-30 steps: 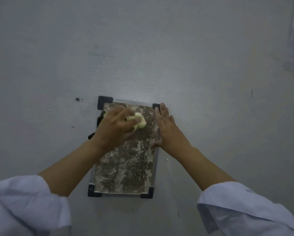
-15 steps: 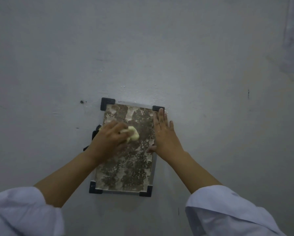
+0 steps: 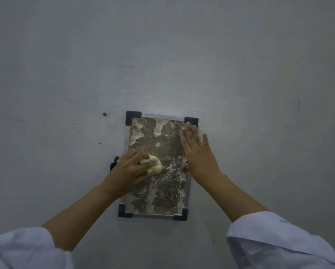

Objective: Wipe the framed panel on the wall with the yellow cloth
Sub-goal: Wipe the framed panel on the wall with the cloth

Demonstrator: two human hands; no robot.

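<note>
The framed panel (image 3: 162, 144) hangs on a grey wall, a mottled brown-and-white rectangle with a thin metal frame and black corner caps. My left hand (image 3: 129, 169) is closed around the bunched yellow cloth (image 3: 155, 166) and presses it onto the panel's left middle. My right hand (image 3: 197, 152) lies flat with fingers spread against the panel's right edge, fingertips near the top right corner cap. My left forearm covers the panel's lower left part.
The bare grey wall (image 3: 182, 55) surrounds the panel. A small dark screw or hole (image 3: 104, 114) sits left of the top left corner. A black fitting (image 3: 113, 162) pokes out at the panel's left edge behind my left hand. White sleeves fill both lower corners.
My left hand has slid the yellow cloth down from the panel's top to its left middle, uncovering the upper part. My right hand stays flat on the right edge.
</note>
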